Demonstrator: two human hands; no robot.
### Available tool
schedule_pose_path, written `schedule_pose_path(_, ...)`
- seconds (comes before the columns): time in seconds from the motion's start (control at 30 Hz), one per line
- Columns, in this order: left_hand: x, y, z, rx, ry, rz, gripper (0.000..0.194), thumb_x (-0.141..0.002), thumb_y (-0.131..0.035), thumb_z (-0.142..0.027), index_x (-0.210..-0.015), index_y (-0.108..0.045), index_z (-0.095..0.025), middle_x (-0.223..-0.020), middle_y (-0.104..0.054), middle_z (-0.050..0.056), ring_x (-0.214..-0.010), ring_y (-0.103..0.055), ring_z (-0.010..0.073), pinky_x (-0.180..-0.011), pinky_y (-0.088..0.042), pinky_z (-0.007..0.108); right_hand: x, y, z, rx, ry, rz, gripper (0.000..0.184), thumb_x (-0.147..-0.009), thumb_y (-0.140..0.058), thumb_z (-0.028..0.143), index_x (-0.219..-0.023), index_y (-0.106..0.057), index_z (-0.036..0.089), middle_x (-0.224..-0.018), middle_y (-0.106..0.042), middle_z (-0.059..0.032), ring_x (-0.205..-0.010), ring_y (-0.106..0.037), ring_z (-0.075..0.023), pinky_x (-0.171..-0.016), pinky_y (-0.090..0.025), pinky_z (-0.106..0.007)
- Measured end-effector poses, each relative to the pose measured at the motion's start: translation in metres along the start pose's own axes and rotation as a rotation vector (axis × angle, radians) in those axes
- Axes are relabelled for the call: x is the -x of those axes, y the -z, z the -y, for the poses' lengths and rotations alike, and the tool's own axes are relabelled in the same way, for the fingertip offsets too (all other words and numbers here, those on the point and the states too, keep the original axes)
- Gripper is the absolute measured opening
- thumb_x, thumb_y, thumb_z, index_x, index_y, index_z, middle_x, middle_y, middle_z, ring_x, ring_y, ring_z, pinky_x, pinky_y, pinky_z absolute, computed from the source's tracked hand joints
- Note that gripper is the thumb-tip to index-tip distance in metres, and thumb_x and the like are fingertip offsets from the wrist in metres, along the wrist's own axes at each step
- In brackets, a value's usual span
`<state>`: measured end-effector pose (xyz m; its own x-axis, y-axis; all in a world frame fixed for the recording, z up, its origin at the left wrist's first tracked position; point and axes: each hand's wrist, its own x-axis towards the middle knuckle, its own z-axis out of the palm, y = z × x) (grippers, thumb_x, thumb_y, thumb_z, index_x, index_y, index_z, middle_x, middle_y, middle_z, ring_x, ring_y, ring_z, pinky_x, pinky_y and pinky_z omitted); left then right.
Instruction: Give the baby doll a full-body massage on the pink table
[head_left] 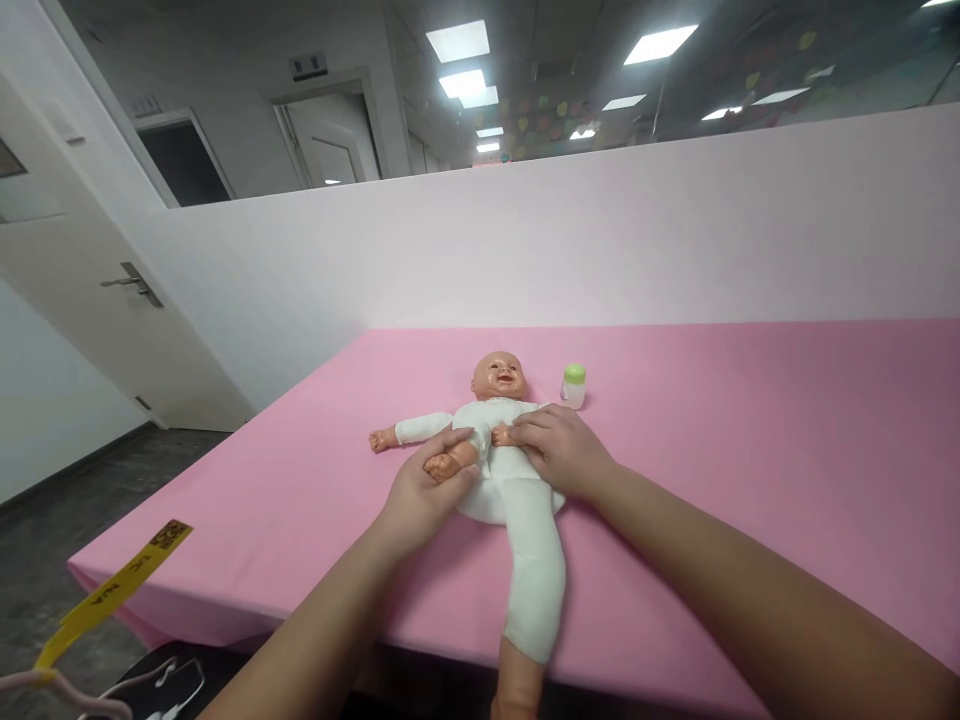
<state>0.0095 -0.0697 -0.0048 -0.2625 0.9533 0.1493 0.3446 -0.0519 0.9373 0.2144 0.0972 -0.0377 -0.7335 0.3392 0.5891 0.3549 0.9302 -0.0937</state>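
Observation:
A baby doll (531,550) with a white cloth body lies on its back on the pink-covered table, head toward the wall. My left hand (420,495) is wrapped around one of the doll's legs, which is bent up so the bare foot (442,466) rests over its belly. On the other side, my right hand (566,450) holds the doll's arm folded across its middle, with the small doll hand (501,435) showing at my fingertips. The doll's other arm (422,428) stretches out to the left. Its straight leg reaches past the table's near edge.
A small bottle with a green cap (574,386) stands right of the doll's head. The pink cloth (787,450) covers the table up to a white wall (637,240) with glass above. At the left are a door (97,280) and a yellow tag (120,585) on a cable.

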Motion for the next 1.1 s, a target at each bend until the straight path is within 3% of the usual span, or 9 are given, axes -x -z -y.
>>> schedule_pose_path(0.13, 0.010, 0.001, 0.002, -0.044, -0.064, -0.036, 0.055, -0.085, -0.074, -0.042, -0.136, -0.068, -0.024, -0.149, -0.058, 0.011, -0.147, -0.046, 0.0310, -0.122, -0.039, 0.047, 0.001, 0.000, 0.002, -0.084, -0.061, -0.032, 0.023, -0.097, -0.062, 0.015, -0.110, -0.076, 0.029, -0.108, -0.078, 0.0000, -0.103, -0.067, -0.0230, -0.095, -0.048, -0.041)
schedule_pose_path(0.27, 0.037, 0.003, 0.005, -0.095, -0.126, -0.154, 0.055, -0.083, -0.075, -0.044, -0.132, -0.070, -0.022, -0.149, -0.058, 0.012, -0.149, -0.045, 0.0320, -0.123, -0.038, 0.048, 0.005, 0.004, -0.005, -0.223, -0.275, -0.161, 0.022, -0.094, -0.068, 0.028, -0.116, -0.072, 0.030, -0.110, -0.077, -0.0003, -0.099, -0.070, -0.0236, -0.090, -0.053, -0.041)
schedule_pose_path(0.43, 0.085, 0.014, 0.010, -0.219, -0.177, -0.217, 0.050, -0.082, -0.076, -0.044, -0.127, -0.073, -0.023, -0.143, -0.063, 0.012, -0.142, -0.053, 0.0328, -0.117, -0.048, 0.045, 0.011, 0.011, -0.040, -0.439, -0.643, -0.487, 0.045, -0.089, -0.073, 0.043, -0.130, -0.062, 0.027, -0.114, -0.075, -0.0049, -0.101, -0.072, -0.0239, -0.089, -0.059, -0.040)
schedule_pose_path(0.53, 0.111, 0.023, 0.019, -0.306, -0.224, -0.215, 0.045, -0.082, -0.077, -0.042, -0.123, -0.075, -0.024, -0.138, -0.067, 0.011, -0.137, -0.059, 0.0322, -0.113, -0.053, 0.043, 0.019, 0.017, -0.070, -0.499, -0.821, -0.566, 0.058, -0.087, -0.074, 0.049, -0.136, -0.055, 0.025, -0.111, -0.075, -0.0063, -0.095, -0.073, -0.0229, -0.086, -0.060, -0.038)
schedule_pose_path(0.7, 0.142, 0.022, 0.040, -0.406, -0.329, -0.234, 0.043, -0.081, -0.079, -0.042, -0.121, -0.075, -0.027, -0.135, -0.069, 0.009, -0.124, -0.068, 0.0307, -0.103, -0.060, 0.037, 0.036, 0.021, -0.110, -0.450, -1.088, -0.493, 0.073, -0.082, -0.076, 0.048, -0.145, -0.047, 0.026, -0.115, -0.074, -0.0089, -0.095, -0.073, -0.0260, -0.083, -0.059, -0.038)
schedule_pose_path(0.83, 0.155, 0.008, 0.046, -0.428, -0.394, -0.276, 0.040, -0.086, -0.075, -0.037, -0.125, -0.073, -0.027, -0.139, -0.066, 0.009, -0.128, -0.066, 0.0292, -0.106, -0.059, 0.037, 0.042, 0.018, -0.124, -0.389, -1.298, -0.241, 0.078, -0.073, -0.081, 0.044, -0.142, -0.051, 0.023, -0.122, -0.072, -0.0142, -0.096, -0.072, -0.0307, -0.075, -0.058, -0.039)
schedule_pose_path(0.97, 0.153, 0.002, 0.044, -0.422, -0.437, -0.259, 0.039, -0.088, -0.073, -0.034, -0.126, -0.071, -0.025, -0.143, -0.063, 0.010, -0.127, -0.067, 0.0288, -0.106, -0.059, 0.037, 0.043, 0.015, -0.127, -0.333, -1.310, -0.125, 0.063, -0.075, -0.079, 0.048, -0.129, -0.061, 0.022, -0.119, -0.072, -0.0148, -0.095, -0.071, -0.0319, -0.073, -0.056, -0.039)
schedule_pose_path(1.1, 0.138, 0.005, 0.038, -0.393, -0.471, -0.219, 0.044, -0.087, -0.075, -0.035, -0.130, -0.070, -0.026, -0.148, -0.059, 0.011, -0.131, -0.063, 0.0314, -0.108, -0.057, 0.040, 0.040, 0.013, -0.119, -0.339, -1.253, -0.210, 0.056, -0.082, -0.074, 0.048, -0.129, -0.059, 0.023, -0.120, -0.073, -0.0121, -0.097, -0.071, -0.0292, -0.078, -0.056, -0.038)
